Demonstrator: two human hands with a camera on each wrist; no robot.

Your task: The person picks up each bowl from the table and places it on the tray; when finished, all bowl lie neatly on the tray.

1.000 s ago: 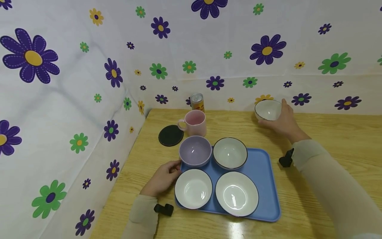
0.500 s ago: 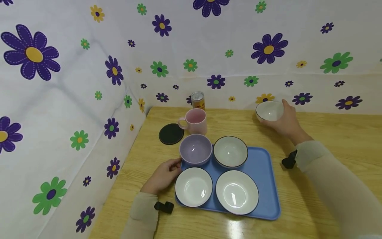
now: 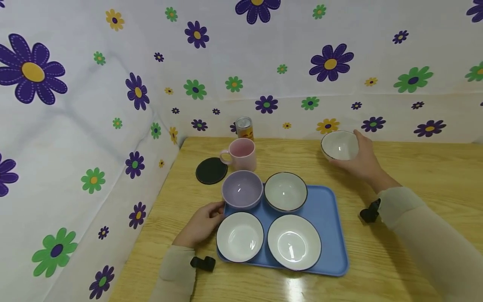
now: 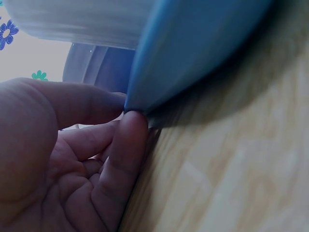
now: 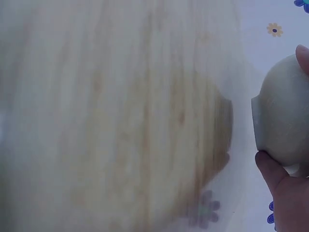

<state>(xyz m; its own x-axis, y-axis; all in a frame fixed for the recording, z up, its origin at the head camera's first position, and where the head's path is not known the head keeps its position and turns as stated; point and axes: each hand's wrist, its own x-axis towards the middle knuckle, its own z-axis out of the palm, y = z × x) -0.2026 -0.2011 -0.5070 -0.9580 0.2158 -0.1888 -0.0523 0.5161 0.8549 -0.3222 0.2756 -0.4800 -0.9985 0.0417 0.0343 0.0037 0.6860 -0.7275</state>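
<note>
My right hand grips a small white bowl with a thin dark rim, near the back wall. In the right wrist view the bowl shows its side and foot, held off the table, with fingertips on it. My left hand is at the left side of a blue tray. The left wrist view shows its thumb and finger pinching the tray's edge. On the tray stand a purple bowl and three white bowls with dark rims: one at back, two in front.
Behind the purple bowl stands a pink mug, with a drink can farther back by the wall. A round black coaster lies left of the mug. Flower-printed cloth covers the back and left sides.
My right hand has brought the white bowl slightly rightward and toward me. The left hand keeps its place at the tray, which stays put; the head view has shifted a little.
</note>
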